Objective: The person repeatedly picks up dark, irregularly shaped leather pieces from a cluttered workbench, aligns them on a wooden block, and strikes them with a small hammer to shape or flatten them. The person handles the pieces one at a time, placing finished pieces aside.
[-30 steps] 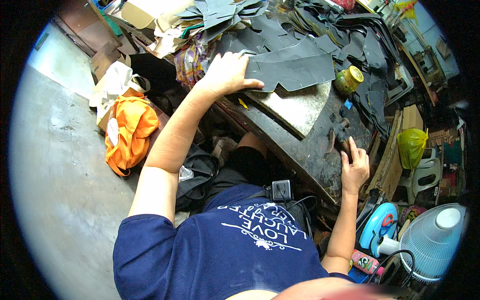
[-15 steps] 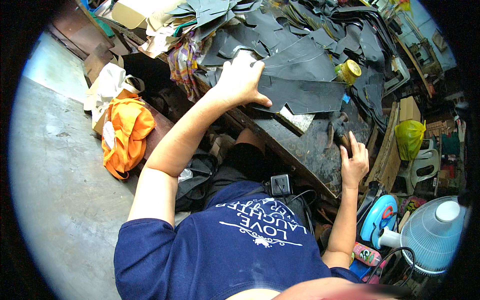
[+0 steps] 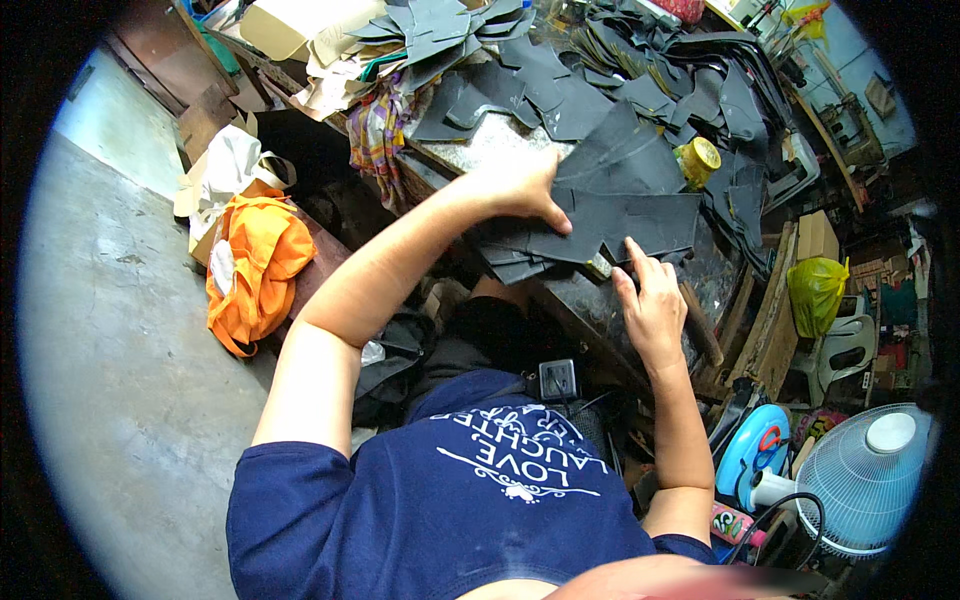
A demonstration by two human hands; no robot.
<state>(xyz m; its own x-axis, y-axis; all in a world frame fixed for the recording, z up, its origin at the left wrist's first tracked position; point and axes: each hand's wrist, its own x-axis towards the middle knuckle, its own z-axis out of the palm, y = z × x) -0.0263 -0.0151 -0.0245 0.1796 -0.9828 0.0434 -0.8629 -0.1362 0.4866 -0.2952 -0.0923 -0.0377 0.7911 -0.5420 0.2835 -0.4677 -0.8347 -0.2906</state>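
Note:
My left hand (image 3: 525, 188) curls over the left end of a flat black sheet (image 3: 650, 222) that looks like leather, its thumb resting on top. Glare and the hand itself hide the other fingertips. Under and in front of that hand, more black cut pieces (image 3: 518, 266) lie stacked at the table's near edge. My right hand (image 3: 655, 308) is open, thumb and index finger apart, close to the sheet's near edge and a pale block (image 3: 598, 266) that shows from beneath it. Just right of that hand lies a dark wooden handle (image 3: 702, 322).
Heaped black pieces (image 3: 735, 110) cover the far side of the table, with a yellow-lidded jar (image 3: 698, 160) among them. A patterned cloth (image 3: 377, 150) hangs at the left. An orange bag (image 3: 262, 265) lies left; a fan (image 3: 865, 475) stands at the lower right.
My left hand has moved right and nearer, and the black sheet has shifted toward me, covering more of the pale block. My right hand has left the dark tool and moved left to the sheet.

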